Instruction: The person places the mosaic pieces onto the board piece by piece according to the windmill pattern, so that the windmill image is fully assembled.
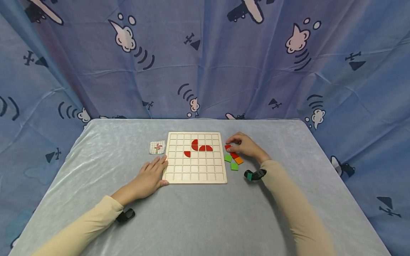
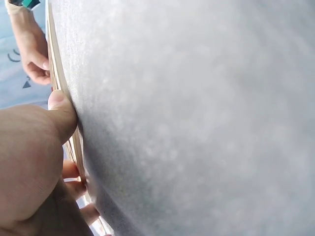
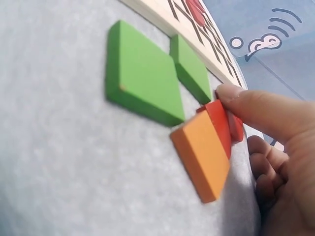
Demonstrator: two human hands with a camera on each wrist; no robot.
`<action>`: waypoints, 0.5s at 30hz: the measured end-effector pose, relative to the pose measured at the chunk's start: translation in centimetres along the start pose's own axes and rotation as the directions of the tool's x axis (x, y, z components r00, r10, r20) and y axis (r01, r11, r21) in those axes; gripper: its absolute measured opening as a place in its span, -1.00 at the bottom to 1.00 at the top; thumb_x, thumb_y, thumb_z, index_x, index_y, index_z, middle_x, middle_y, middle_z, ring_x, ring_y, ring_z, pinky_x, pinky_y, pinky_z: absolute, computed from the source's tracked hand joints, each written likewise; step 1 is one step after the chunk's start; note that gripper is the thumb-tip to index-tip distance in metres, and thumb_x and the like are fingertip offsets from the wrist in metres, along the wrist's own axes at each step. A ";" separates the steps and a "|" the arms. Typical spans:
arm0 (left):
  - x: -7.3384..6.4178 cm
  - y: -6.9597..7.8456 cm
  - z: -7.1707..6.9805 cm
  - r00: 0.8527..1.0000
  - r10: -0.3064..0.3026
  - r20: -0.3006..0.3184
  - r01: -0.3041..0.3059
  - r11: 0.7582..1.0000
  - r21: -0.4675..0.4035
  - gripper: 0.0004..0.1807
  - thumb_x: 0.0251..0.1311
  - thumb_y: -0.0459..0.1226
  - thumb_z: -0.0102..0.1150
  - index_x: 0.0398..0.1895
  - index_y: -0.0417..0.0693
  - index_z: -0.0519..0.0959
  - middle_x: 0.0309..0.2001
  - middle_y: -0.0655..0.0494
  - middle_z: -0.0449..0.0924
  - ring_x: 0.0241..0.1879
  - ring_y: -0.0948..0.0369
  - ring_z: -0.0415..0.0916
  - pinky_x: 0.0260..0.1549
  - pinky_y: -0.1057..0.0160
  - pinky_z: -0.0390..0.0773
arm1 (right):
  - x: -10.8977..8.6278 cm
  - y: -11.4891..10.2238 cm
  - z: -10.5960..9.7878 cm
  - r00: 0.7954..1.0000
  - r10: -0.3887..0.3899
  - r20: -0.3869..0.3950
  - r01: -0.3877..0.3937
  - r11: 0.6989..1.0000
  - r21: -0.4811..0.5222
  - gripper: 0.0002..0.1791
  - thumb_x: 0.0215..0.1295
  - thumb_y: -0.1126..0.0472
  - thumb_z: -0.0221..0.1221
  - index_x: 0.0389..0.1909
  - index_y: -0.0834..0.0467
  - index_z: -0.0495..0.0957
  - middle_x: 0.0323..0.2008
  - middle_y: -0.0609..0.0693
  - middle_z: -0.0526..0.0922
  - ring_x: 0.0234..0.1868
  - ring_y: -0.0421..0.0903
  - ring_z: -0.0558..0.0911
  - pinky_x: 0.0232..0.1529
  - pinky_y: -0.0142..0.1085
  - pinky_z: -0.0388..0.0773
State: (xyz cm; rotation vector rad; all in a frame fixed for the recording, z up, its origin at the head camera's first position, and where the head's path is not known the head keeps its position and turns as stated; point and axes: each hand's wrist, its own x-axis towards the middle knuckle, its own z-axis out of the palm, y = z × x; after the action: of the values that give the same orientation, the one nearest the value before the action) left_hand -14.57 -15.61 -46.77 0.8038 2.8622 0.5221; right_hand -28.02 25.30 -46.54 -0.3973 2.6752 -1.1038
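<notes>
A wooden grid board lies on the cloth-covered table, with several red quarter-round tiles in its upper middle squares. My left hand rests along the board's left edge, fingers extended and thumb at the near corner. Right of the board, my right hand has thumb and index finger around a red tile. Just below it are another red tile and an orange square tile. Two green square tiles, one nearer the board and one closer to me, lie beside them.
A small pattern card with a grid and a coloured figure lies left of the board. Grey cloth covers the table, and a blue patterned curtain hangs behind it. Each wrist wears a dark strap, the right one partly green.
</notes>
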 end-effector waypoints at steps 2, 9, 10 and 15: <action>0.0 0.0 0.0 1.000 -0.001 0.000 0.001 1.000 0.000 -0.19 0.38 -0.01 0.09 0.52 -0.27 0.11 0.60 -0.17 -0.11 0.57 -0.21 -0.11 0.40 -0.38 0.01 | 0.0 -0.1 0.1 1.000 0.007 -0.005 -0.007 1.000 0.001 -0.65 0.13 0.07 0.44 -0.06 0.06 0.68 -0.04 0.08 0.52 -0.03 -0.01 0.38 0.05 -0.20 0.28; 0.0 0.1 -0.1 1.000 0.001 0.000 -0.001 1.000 0.000 -0.20 0.38 -0.01 0.09 0.51 -0.28 0.11 0.59 -0.18 -0.10 0.56 -0.22 -0.10 0.39 -0.38 0.01 | 0.3 -0.2 0.3 0.999 0.021 -0.030 -0.021 1.000 -0.008 -0.73 0.19 0.08 0.40 -0.12 0.07 0.68 -0.06 0.08 0.53 -0.07 0.00 0.39 0.00 -0.20 0.29; 0.0 0.1 -0.1 1.000 0.001 0.000 -0.001 1.000 0.001 -0.20 0.38 -0.01 0.09 0.51 -0.28 0.11 0.59 -0.19 -0.10 0.56 -0.22 -0.10 0.39 -0.39 0.01 | 0.3 -0.2 0.4 0.999 0.022 -0.035 -0.022 1.000 -0.010 -0.74 0.20 0.08 0.39 -0.13 0.07 0.68 -0.07 0.08 0.54 -0.09 0.00 0.39 -0.02 -0.20 0.30; 0.0 0.1 -0.1 1.000 0.002 -0.001 -0.002 1.000 0.008 -0.20 0.38 -0.01 0.09 0.51 -0.29 0.11 0.60 -0.18 -0.10 0.56 -0.22 -0.10 0.39 -0.39 0.02 | 0.5 -0.3 0.4 0.998 0.027 -0.056 -0.027 1.000 -0.009 -0.77 0.21 0.08 0.38 -0.15 0.07 0.68 -0.12 0.07 0.53 -0.16 -0.02 0.39 -0.11 -0.23 0.31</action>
State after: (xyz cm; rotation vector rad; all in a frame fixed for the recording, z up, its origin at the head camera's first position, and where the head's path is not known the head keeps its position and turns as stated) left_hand -14.51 -15.54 -46.65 0.8084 2.8664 0.5120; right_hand -28.28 24.69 -46.72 -0.3361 2.7268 -1.1098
